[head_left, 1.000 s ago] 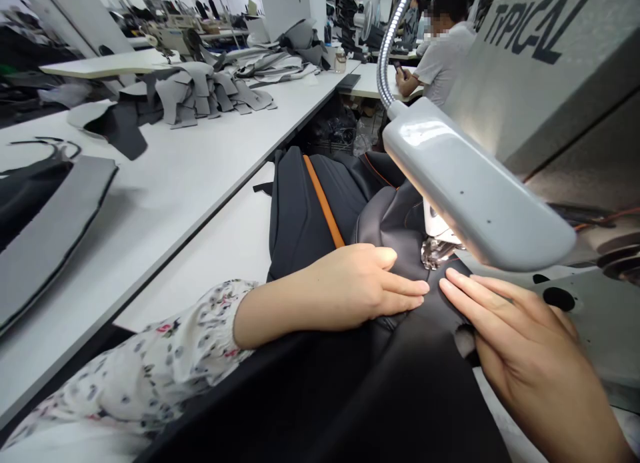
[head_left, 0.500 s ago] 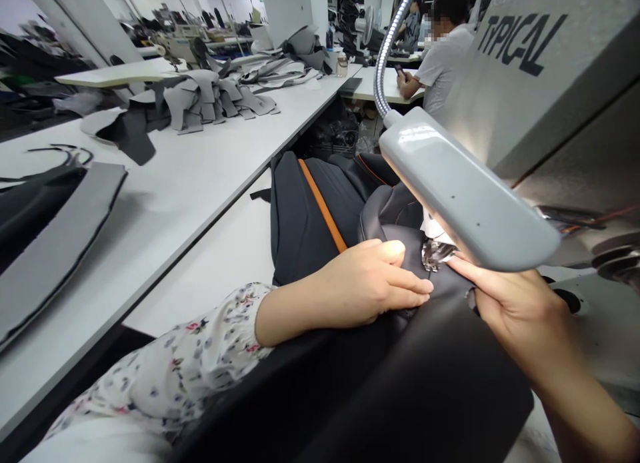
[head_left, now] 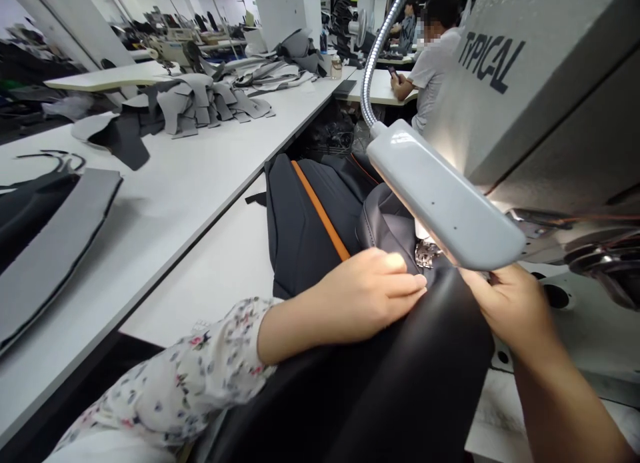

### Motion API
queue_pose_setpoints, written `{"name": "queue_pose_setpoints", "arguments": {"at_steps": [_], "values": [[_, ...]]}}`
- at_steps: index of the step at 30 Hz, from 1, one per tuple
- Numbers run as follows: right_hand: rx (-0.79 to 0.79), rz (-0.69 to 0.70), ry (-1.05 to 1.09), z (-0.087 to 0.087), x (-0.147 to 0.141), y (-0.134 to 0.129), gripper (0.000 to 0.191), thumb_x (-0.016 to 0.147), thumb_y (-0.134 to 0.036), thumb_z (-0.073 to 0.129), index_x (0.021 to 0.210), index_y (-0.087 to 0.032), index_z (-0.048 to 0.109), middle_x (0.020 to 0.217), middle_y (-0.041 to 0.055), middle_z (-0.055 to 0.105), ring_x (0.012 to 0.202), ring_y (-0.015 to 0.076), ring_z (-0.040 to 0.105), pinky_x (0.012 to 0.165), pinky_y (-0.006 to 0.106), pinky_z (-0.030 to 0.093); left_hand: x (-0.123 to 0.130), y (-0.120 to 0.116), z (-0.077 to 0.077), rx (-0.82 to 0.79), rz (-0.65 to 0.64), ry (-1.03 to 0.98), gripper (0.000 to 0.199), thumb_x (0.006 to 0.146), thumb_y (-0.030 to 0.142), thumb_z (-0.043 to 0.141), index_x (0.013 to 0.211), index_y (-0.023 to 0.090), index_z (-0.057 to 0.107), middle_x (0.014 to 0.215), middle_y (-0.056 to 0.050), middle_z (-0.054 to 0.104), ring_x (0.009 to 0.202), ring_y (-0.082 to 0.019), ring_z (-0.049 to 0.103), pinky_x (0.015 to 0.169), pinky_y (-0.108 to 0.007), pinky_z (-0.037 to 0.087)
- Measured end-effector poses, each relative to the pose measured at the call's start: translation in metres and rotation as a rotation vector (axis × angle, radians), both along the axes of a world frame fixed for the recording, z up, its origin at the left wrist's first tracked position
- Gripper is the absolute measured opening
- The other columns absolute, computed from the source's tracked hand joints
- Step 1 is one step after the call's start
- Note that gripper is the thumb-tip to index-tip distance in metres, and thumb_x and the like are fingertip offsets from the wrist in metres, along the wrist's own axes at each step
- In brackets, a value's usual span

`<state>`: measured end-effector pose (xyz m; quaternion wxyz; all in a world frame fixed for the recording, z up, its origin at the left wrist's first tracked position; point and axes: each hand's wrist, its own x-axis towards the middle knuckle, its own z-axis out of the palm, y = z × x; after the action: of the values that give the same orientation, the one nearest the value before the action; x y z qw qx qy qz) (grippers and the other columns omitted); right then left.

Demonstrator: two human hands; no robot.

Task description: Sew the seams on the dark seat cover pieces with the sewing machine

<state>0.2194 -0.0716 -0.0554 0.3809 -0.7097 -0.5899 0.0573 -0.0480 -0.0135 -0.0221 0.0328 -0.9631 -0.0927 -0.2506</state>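
Note:
A black leather-like cover with dark panels and an orange stripe lies under the presser foot of a sewing machine. My left hand is closed on the cover just left of the foot, fingertips pressed together at a fold. On the other side, my right hand grips the cover's right edge, thumb toward the foot. The lamp and the material hide some of its fingers. The needle is hidden behind the lamp head.
The lamp hangs on a bendable metal neck close above my hands. Left, a long white table bears grey cut pieces and a curved grey-and-black panel. Farther back, a person sits holding a phone.
My right hand has shifted slightly left and the cover's right part has swung left with it. My left hand stays beside the foot. The view has also moved a little.

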Motion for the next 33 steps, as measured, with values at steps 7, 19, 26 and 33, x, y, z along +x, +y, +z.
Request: {"name": "queue_pose_setpoints", "arguments": {"at_steps": [7,19,26,33], "values": [[-0.369,0.578,0.678,-0.009,-0.043,-0.076,0.053,0.100,-0.065,0.049,0.116,-0.023,0.076,0.101,0.0106,0.077,0.099,0.0251,0.075,0.080,0.034,0.062,-0.041,-0.061,-0.020,-0.167,0.003,0.029,0.045,0.113,0.025,0.030,0.144,0.005,0.057,0.157,-0.014,0.055,0.155,-0.026,0.040,0.131,-0.046,0.035],[-0.129,0.202,0.358,-0.026,-0.061,-0.050,0.084,0.099,-0.081,0.016,0.065,-0.024,0.067,0.065,0.0089,0.065,0.067,0.0258,0.067,0.062,0.038,0.057,-0.021,-0.049,-0.014,-0.082,-0.168,-0.296,0.033,0.106,0.018,0.046,0.088,0.013,0.073,0.109,-0.009,0.079,0.119,-0.019,0.072,0.130,-0.034,0.040],[-0.062,-0.088,0.201,-0.015,0.014,-0.040,0.056,0.101,-0.067,0.044,0.108,-0.023,0.077,0.107,0.0089,0.078,0.091,0.0258,0.071,0.084,0.040,0.056,-0.013,-0.066,-0.023,0.039,-0.149,-0.066,0.023,0.096,0.015,0.050,0.081,0.017,0.068,0.101,-0.013,0.077,0.106,-0.027,0.076,0.118,-0.044,0.052],[-0.388,0.190,0.506,0.002,-0.035,-0.073,0.043,0.100,-0.057,0.055,0.116,-0.023,0.076,0.098,0.0055,0.078,0.084,0.0241,0.072,0.067,0.031,0.057,-0.021,-0.067,-0.028,-0.095,-0.077,-0.135,0.023,0.103,0.015,0.051,0.085,0.016,0.066,0.116,-0.009,0.076,0.128,-0.028,0.068,0.122,-0.041,0.047]]}}
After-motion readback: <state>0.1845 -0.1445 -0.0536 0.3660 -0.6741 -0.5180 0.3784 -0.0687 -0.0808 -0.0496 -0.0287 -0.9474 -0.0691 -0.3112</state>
